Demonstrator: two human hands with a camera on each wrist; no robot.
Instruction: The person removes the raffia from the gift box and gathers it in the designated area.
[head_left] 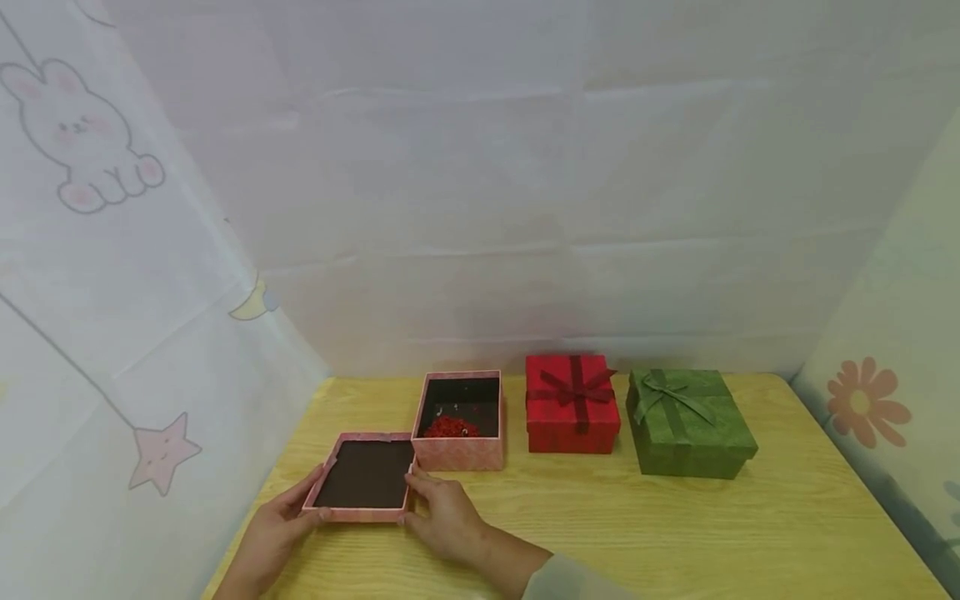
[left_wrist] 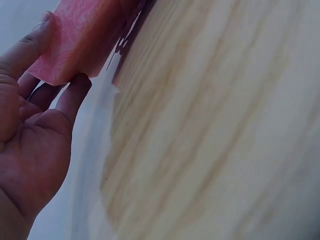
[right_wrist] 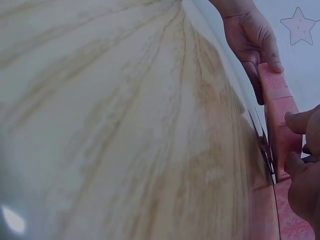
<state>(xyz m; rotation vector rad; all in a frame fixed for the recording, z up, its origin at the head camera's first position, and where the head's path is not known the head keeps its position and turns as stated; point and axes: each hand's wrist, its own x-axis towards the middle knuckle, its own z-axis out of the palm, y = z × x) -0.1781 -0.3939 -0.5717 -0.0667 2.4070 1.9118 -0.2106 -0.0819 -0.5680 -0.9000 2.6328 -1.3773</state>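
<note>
Both hands hold a pink box lid [head_left: 366,475], its dark inner side facing up, at the left of the table. My left hand [head_left: 272,532] grips its left edge near the front corner; in the left wrist view that hand's thumb and fingers pinch the lid's pink rim [left_wrist: 82,45]. On the opposite edge, my right hand [head_left: 450,518] pinches the rim between thumb and fingers. Right behind the lid stands the pink box [head_left: 459,455], uncovered and dark inside, with red shredded filling [head_left: 452,427] at its bottom. The lid's far right corner overlaps the box in the head view.
A red gift box [head_left: 572,437] with a dark ribbon bow stands right of the pink box. Farther right is a green gift box [head_left: 693,450] with a green bow. White printed cloth [head_left: 480,208] hangs behind and beside the wooden table [head_left: 675,542].
</note>
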